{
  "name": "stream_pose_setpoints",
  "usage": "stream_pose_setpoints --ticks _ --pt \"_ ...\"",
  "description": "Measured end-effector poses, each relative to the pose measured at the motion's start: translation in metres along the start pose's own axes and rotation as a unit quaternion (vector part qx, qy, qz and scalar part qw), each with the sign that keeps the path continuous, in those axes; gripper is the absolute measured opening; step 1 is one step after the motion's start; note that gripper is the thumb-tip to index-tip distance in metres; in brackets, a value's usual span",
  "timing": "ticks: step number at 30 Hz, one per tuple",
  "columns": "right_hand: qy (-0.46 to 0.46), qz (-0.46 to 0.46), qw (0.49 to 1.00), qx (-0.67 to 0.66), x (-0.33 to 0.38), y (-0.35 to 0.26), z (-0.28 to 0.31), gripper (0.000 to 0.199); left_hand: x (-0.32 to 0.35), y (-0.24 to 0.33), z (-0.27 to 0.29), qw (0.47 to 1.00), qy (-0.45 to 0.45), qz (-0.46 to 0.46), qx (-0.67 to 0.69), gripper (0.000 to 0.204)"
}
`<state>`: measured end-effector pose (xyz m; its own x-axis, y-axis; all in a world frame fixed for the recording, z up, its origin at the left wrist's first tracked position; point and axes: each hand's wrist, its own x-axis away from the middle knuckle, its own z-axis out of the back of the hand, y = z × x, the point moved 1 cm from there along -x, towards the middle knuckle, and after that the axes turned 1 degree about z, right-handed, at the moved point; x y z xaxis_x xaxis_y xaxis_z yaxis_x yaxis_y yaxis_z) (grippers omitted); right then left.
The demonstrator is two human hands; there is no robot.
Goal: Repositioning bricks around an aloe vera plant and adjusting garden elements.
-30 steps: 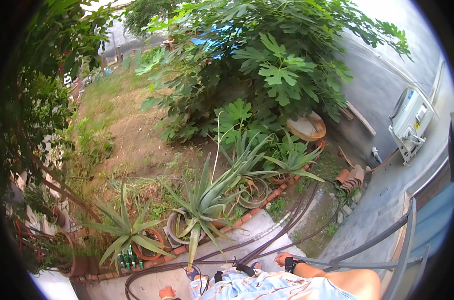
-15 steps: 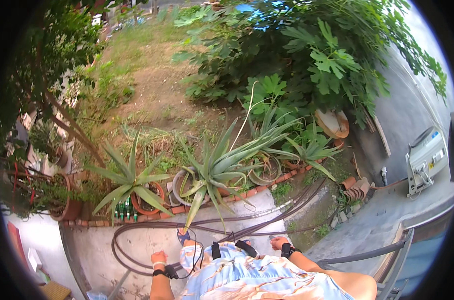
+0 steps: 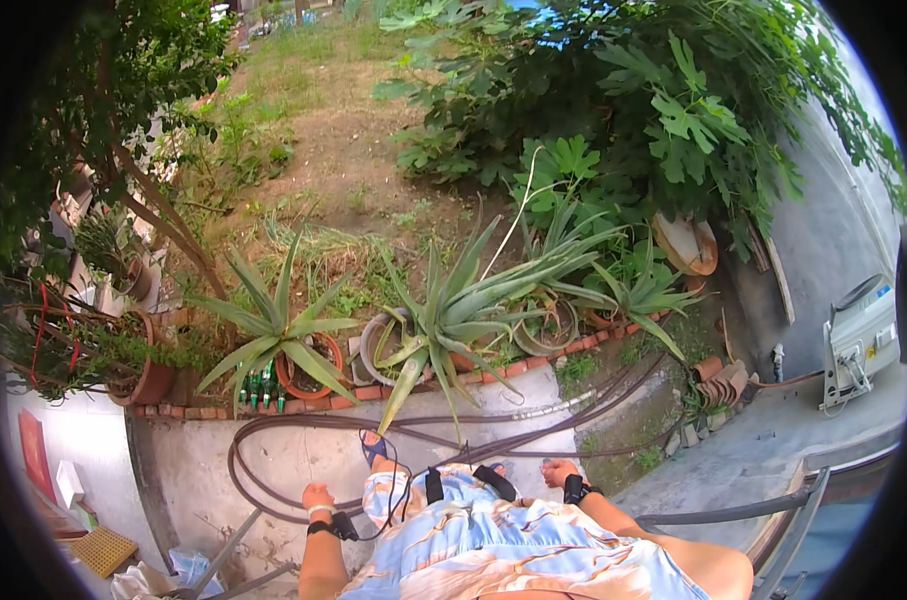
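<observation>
My left hand (image 3: 319, 497) and right hand (image 3: 558, 471) hang closed and holding nothing above the pale concrete path (image 3: 304, 455), each grip curled. A dark rubber garden hose (image 3: 274, 430) loops just ahead of my feet; beyond it, spiky green aloe plants (image 3: 454, 310) in terracotta pots (image 3: 304, 372) line the red brick edging (image 3: 354, 395).

A home garden: potted aloes (image 3: 454, 320), brick edging (image 3: 494, 375), coiled hose (image 3: 274, 470).
</observation>
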<state>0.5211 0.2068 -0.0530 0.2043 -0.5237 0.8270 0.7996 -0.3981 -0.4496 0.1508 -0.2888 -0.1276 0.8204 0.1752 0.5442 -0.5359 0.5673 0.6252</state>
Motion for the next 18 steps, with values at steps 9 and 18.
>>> stream_pose_setpoints --ticks 9,18 --pt "0.018 -0.024 0.999 0.030 -0.001 0.032 0.008 0.021 -0.011 -0.017 -0.002 0.988 0.020 0.108 0.108 0.050" --pt "0.022 -0.020 0.999 0.042 -0.005 0.021 0.005 0.029 -0.027 -0.025 -0.012 0.993 0.010 0.069 0.097 0.055"
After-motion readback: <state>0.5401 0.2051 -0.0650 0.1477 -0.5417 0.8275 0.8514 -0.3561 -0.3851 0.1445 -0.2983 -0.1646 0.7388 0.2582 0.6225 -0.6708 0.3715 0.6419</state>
